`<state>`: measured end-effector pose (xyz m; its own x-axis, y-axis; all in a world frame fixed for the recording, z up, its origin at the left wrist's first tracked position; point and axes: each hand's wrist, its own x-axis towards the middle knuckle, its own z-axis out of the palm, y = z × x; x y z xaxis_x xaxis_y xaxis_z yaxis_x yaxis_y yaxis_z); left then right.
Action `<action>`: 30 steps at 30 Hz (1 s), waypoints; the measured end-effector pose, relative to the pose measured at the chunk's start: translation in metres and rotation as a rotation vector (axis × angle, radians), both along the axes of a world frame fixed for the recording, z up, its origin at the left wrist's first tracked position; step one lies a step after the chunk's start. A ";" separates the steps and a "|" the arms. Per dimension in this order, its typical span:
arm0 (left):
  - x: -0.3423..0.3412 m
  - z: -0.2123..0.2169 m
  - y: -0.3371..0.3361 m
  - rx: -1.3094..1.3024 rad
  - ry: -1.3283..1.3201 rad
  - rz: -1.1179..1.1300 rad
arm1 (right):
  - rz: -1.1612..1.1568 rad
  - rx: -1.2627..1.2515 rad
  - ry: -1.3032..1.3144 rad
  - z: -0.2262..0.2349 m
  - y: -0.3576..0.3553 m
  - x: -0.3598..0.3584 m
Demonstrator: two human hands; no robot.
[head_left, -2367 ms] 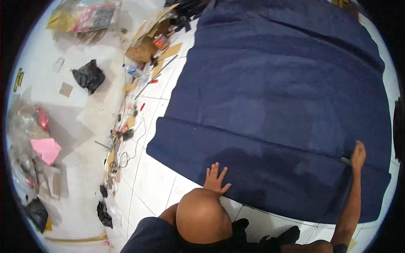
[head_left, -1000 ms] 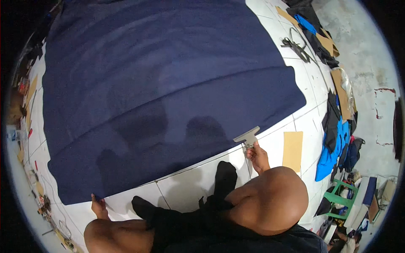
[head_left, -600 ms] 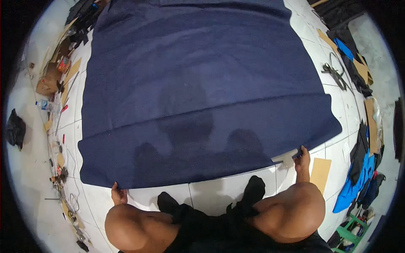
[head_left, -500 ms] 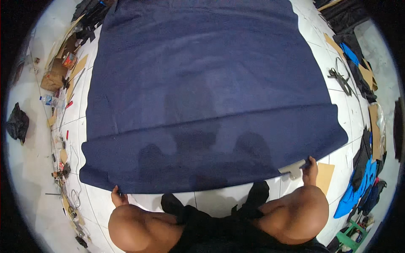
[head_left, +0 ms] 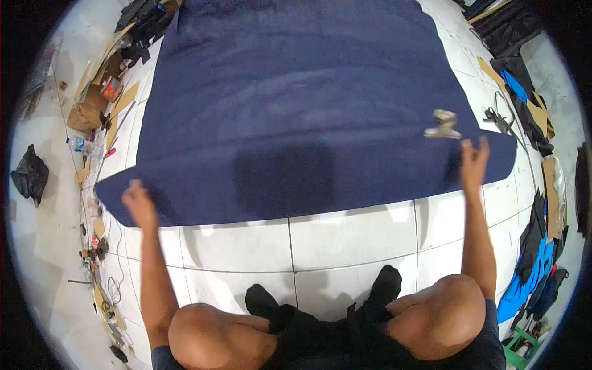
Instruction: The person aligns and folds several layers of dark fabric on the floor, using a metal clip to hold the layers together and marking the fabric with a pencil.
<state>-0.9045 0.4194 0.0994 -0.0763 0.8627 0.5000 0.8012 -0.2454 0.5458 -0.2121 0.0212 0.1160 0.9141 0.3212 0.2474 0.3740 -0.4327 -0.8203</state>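
A large navy blue cloth (head_left: 290, 92) lies on the white tiled floor, with a band folded over along its near side. My left hand (head_left: 140, 206) is at the left end of that folded band, smeared by motion. Whether its fingers grip the cloth does not show. At the right end, my right hand (head_left: 473, 165) reaches over the band, two blurred fingers stretched out and apart at the cloth. A metal clip (head_left: 443, 126) with a wide jaw is on the cloth just left of my right fingertips, its handle pointing away from me.
White floor tiles (head_left: 246, 250) show between the cloth and my feet. Along the left wall are a cardboard box (head_left: 87, 114), a plastic bottle (head_left: 80, 145) and small clutter. On the right lie blue and black fabric pieces (head_left: 531, 265), cardboard strips and a green stool (head_left: 522, 347).
Both hands have moved away from me, from the cloth's near edge to farther over it. The near edge is folded farther over. The clip has moved along and turned around.
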 end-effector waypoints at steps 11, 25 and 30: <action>0.139 -0.117 -0.131 -0.552 0.570 -0.354 | 0.580 -0.650 -0.374 -0.108 0.034 -0.096; 0.051 -0.117 -0.035 -0.864 -1.220 0.297 | -0.097 0.253 0.927 -0.155 -0.013 -0.015; 0.042 -0.140 -0.051 -0.824 -1.440 0.198 | -0.011 0.518 1.023 -0.187 -0.037 0.029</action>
<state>-0.8629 0.3687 -0.0402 -0.1721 0.7630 -0.6231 -0.4550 0.4994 0.7372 -0.1836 -0.0158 -0.0711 0.7651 0.3884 -0.5135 -0.5727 0.0462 -0.8184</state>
